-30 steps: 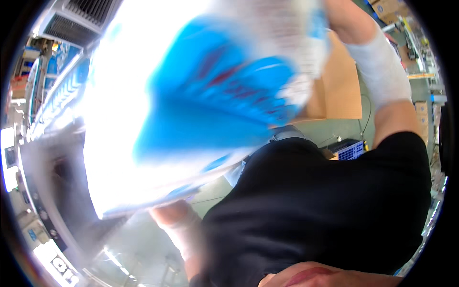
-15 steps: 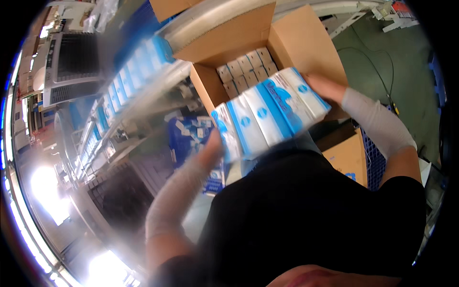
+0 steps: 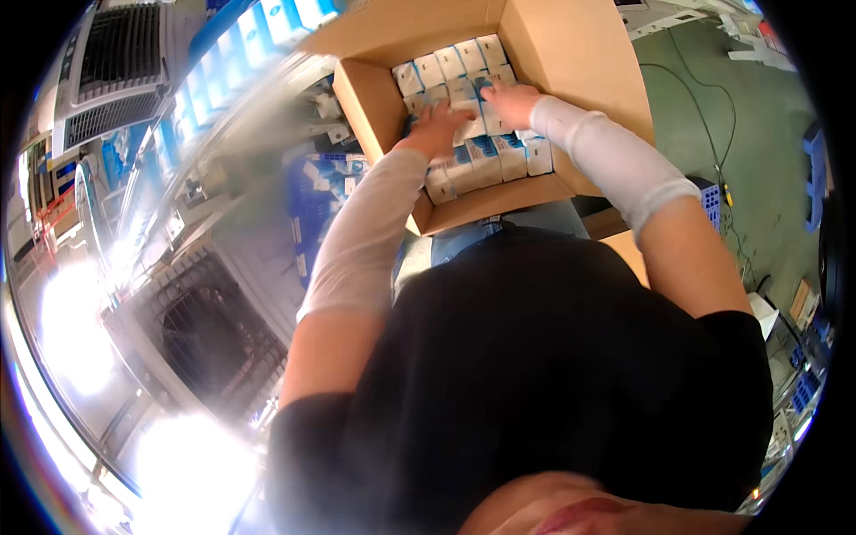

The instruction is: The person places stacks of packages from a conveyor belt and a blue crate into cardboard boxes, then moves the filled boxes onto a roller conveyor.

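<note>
An open brown carton (image 3: 357, 107) stands in front of me, with rows of white-and-blue packs (image 3: 481, 160), which look like tissue packs, inside it. Both my hands are down in the carton, over the middle rows. My left hand (image 3: 435, 129) lies on the packs at the left with its fingers spread. On the right, my right hand (image 3: 512, 103) rests flat on the pack tops, fingers apart. Neither hand grips anything. The packs under my palms are partly hidden.
A line of similar packs (image 3: 223, 71) runs along a conveyor at upper left. Below it stands a blue crate (image 3: 308, 209) with small white and blue pieces. A grey unit with a grille (image 3: 201, 325) is at left. Cables (image 3: 718, 134) lie on the green floor at right.
The bundle of packs that both hands held above the carton's near side is now inside the carton. My hands have moved forward into it and have let go, fingers spread.
</note>
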A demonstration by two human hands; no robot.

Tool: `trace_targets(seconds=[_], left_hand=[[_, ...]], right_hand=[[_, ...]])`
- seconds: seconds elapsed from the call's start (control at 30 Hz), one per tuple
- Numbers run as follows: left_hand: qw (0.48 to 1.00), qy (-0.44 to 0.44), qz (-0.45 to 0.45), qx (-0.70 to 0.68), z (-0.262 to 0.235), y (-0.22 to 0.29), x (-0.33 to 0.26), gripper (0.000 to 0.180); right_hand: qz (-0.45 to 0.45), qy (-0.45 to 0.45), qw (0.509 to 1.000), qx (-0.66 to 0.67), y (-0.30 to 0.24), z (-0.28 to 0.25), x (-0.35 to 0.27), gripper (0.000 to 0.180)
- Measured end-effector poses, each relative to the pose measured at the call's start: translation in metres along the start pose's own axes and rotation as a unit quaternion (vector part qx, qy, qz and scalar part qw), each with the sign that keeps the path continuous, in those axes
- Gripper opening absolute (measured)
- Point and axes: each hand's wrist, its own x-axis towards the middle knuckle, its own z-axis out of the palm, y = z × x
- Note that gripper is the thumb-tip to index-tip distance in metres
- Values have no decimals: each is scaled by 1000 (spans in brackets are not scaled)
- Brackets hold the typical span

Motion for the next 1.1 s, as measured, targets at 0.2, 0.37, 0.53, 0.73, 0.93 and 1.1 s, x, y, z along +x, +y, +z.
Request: trace_targets(seconds=[0.2,0.37,0.53,0.73,0.93,1.1], left_hand=[[960,59,-18,-273,-22,-51,49,97],[975,-34,-32,-215,-21,-51,82,93],[974,-130,26,-185,-37,-45,75,70],[993,44,-66,-89,-12,-6,49,83],[977,-124,-101,-143,-21,28,-31,67],[994,57,-81,-39,32,12,-13,53]], right_hand=[[12,68,991,113,21,17,65,97],[-24,-62,987,144,21,-2,85,88],[-148,-89,980,100,30,-20,61,65],[-16,-61,996,65,9,-6,49,84],[-161,43,983,74,-13,24,-42,28],[-110,109,984,85,-17,47,-28,41]])
